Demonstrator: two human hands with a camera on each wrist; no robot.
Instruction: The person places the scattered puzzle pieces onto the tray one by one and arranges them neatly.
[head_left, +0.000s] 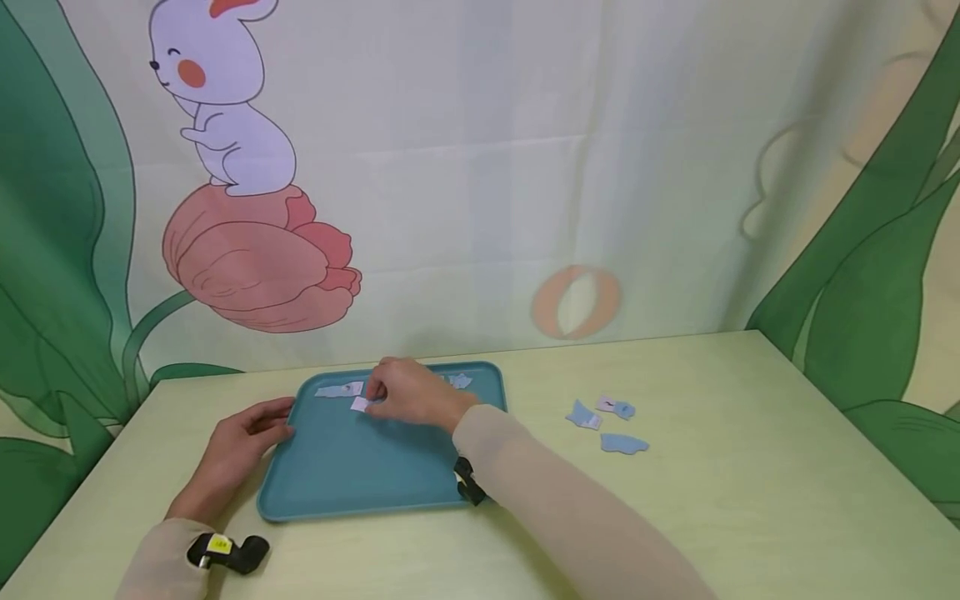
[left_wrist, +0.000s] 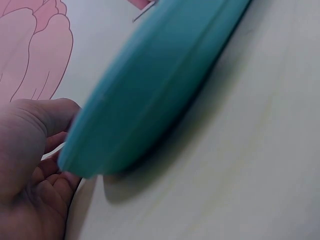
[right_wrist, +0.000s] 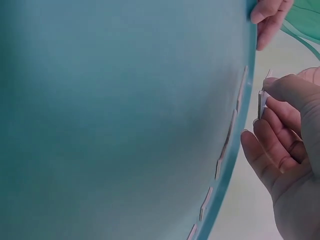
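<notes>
My right hand (head_left: 416, 392) is above the far part of a teal tray (head_left: 360, 467), pinching a small pale puzzle piece (head_left: 361, 404) between thumb and fingers. In the right wrist view that piece (right_wrist: 262, 104) appears edge-on at the fingertips. Along the tray's far rim lie pale blue and white puzzle pieces (head_left: 339, 390), partly hidden by the right hand; another blue piece (head_left: 461, 381) shows to its right. My left hand (head_left: 238, 446) holds the tray's left rim, its thumb against the edge in the left wrist view and the other fingers lower down.
To the right of the tray, loose puzzle pieces lie on the pale table (head_left: 750, 467): a pointed blue one (head_left: 583, 415), a pink-and-blue one (head_left: 617, 407) and a long blue one (head_left: 624, 443). A printed curtain (head_left: 465, 183) hangs behind the table's far edge.
</notes>
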